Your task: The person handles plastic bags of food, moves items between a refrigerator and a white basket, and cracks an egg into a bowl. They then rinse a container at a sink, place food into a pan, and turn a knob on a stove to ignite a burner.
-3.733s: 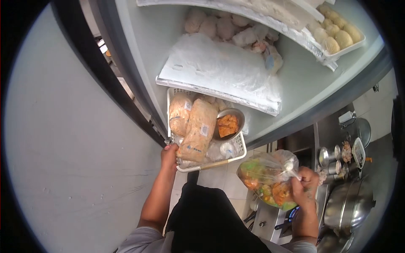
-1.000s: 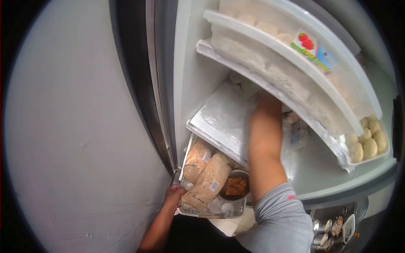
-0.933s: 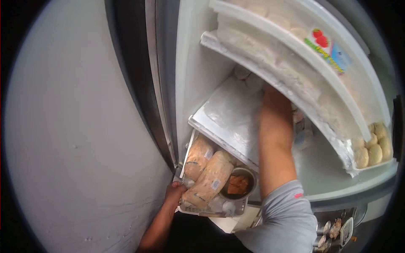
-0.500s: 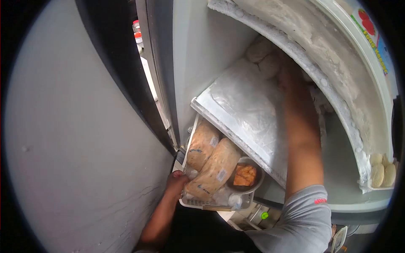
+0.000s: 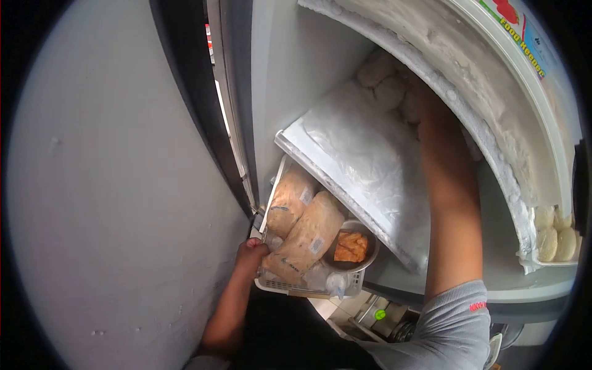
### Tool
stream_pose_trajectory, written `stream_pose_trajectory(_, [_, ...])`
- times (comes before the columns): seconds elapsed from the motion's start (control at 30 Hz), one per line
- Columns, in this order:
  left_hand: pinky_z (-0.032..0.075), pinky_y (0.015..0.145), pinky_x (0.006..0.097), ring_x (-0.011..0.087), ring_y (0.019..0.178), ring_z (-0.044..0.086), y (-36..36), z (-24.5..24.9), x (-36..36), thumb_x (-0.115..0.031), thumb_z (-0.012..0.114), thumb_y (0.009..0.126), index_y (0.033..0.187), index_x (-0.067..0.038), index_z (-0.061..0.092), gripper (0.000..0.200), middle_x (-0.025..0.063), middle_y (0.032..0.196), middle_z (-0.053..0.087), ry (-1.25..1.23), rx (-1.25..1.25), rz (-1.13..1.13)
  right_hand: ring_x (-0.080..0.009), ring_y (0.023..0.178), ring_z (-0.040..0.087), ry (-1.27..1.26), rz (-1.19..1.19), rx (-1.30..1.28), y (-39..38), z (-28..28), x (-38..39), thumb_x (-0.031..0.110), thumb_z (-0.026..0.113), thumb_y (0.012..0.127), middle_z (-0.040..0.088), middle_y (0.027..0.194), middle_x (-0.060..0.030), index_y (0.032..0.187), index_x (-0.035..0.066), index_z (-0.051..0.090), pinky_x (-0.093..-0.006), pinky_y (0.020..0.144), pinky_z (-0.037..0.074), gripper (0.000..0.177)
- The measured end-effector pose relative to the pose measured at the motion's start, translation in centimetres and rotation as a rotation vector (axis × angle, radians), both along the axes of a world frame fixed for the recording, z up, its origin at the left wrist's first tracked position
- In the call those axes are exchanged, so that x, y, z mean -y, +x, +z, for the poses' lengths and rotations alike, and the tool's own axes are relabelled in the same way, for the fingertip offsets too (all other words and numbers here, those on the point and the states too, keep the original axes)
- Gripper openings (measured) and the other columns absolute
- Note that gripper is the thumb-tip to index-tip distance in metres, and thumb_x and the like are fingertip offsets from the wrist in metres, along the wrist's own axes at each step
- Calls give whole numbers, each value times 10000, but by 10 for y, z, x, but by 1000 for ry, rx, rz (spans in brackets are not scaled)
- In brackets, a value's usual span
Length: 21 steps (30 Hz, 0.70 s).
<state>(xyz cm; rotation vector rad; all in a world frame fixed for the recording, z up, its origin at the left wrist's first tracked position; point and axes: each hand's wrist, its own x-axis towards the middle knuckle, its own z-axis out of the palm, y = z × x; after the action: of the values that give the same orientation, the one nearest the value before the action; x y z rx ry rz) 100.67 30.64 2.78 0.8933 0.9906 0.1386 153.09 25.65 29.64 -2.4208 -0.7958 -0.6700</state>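
Observation:
My left hand (image 5: 252, 255) is closed on the left edge of a white plastic basket (image 5: 357, 282). Two long wrapped packs with printed labels, one pack (image 5: 290, 200) behind the other pack (image 5: 310, 239), lie in that basket. Beside them sits a metal bowl (image 5: 372, 253) with an orange-brown block (image 5: 351, 246) inside. My right arm reaches far into an open freezer, over a frosty shelf (image 5: 401, 240) covered by clear plastic. Deep in the shadow, my right hand (image 5: 425, 102) is near several pale round frozen lumps (image 5: 390, 92); its fingers are hidden.
The freezer door (image 5: 111, 185) stands open along my left side. Thick frost (image 5: 468, 111) hangs along the compartment's upper edge on the right. Pale oval pieces (image 5: 556, 243) sit in a container at the far right, below a "Food Keeper" label (image 5: 524, 43).
The view has shifted slightly, so the basket and shelf appear a little higher and further left. My left hand keeps its hold, and my right arm stays deep in the freezer.

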Motion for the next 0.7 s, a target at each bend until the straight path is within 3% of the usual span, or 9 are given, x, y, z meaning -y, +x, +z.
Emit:
stream_pose_trajectory(0.27, [422,500,257,118,522,503,2,4,-1,-3,591,676,688,-50,551,63,20,640,559,-30,47,20,-327,1169,504,18,16,187,-10,12,-3,447,499,906,545,1248,-185,1200,-6,540,-425,948,436,541])
stream_pose_trajectory(0.4, [421,487,265,124,529,520,-2,-12,-4,3,600,669,695,-44,565,65,26,651,575,37,54,-17,-332,1171,503,140,185,321,-76,19,11,455,497,905,544,1249,-189,1198,-8,540,-427,947,435,550])
stream_pose_trajectory(0.43, [421,487,265,124,529,520,-2,-7,-2,3,600,669,695,-44,565,65,26,651,575,41,48,-1,-333,1172,503,193,236,276,-109,16,17,457,496,905,544,1249,-190,1198,-9,540,-428,946,435,552])
stream_pose_trajectory(0.5, [424,489,277,125,536,526,2,7,3,-20,592,690,709,-50,583,36,20,643,567,109,29,31,-382,1168,511,275,37,-140,-221,33,35,480,547,872,560,1229,-229,1181,-25,560,-431,947,422,592])
stream_pose_trajectory(0.53, [426,492,282,125,540,529,4,-7,10,-48,587,708,716,-56,594,13,18,644,567,84,100,-13,-298,1118,562,364,121,-246,-283,42,60,452,618,838,615,1183,-151,1185,56,611,-385,952,414,527])
stream_pose_trajectory(0.6, [440,515,301,130,562,542,9,-52,11,-134,576,759,721,-71,616,83,14,647,569,53,212,-99,-200,915,599,686,296,-388,-361,15,97,263,701,804,661,974,-117,1037,25,663,-339,859,451,336])
stream_pose_trajectory(0.63, [445,536,310,132,573,545,7,-20,23,-168,598,755,704,-73,617,109,13,660,582,140,132,-50,-156,847,597,645,341,-464,-391,-5,123,236,687,829,662,896,-96,994,11,665,-303,786,465,280])
stream_pose_trajectory(0.67, [447,550,314,128,590,548,10,-53,20,-197,622,744,690,-77,622,132,6,666,593,226,90,-74,-121,717,588,690,373,-713,-419,-25,150,242,668,853,653,785,-76,943,0,660,-262,661,471,258])
stream_pose_trajectory(0.7, [453,564,317,127,605,553,10,-55,22,-222,644,729,715,-74,646,149,5,683,612,319,133,-79,-82,580,537,673,353,-683,-441,-48,173,237,644,876,608,659,-41,837,5,633,-237,538,435,235])
